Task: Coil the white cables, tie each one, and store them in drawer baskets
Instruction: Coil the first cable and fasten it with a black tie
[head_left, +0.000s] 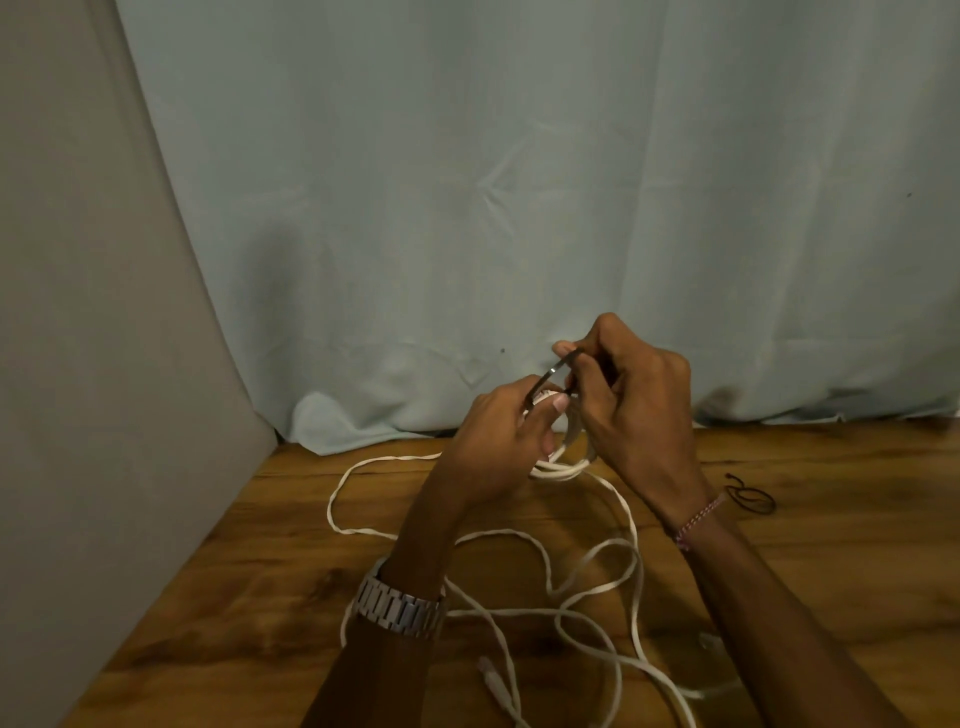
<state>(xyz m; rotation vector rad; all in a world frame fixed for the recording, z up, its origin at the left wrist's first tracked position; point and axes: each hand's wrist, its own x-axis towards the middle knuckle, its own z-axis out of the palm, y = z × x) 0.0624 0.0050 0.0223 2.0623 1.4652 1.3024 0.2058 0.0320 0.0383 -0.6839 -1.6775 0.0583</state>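
Both hands, left (498, 431) and right (634, 395), pinch a dark tie (551, 373) over coiled white cable (563, 467); loose cable (597, 613) sprawls across the wooden table (249, 587).

I see a brown wood-grain tabletop (291, 587) filling the near part of the scene. Behind it, at the far side, hangs a creased pale blue-grey cloth backdrop (467, 182), its hem bunched on the table's far edge. To the left stands a plain beige panel (78, 312). On the right of the table lies a small thin black looped cord (753, 496).
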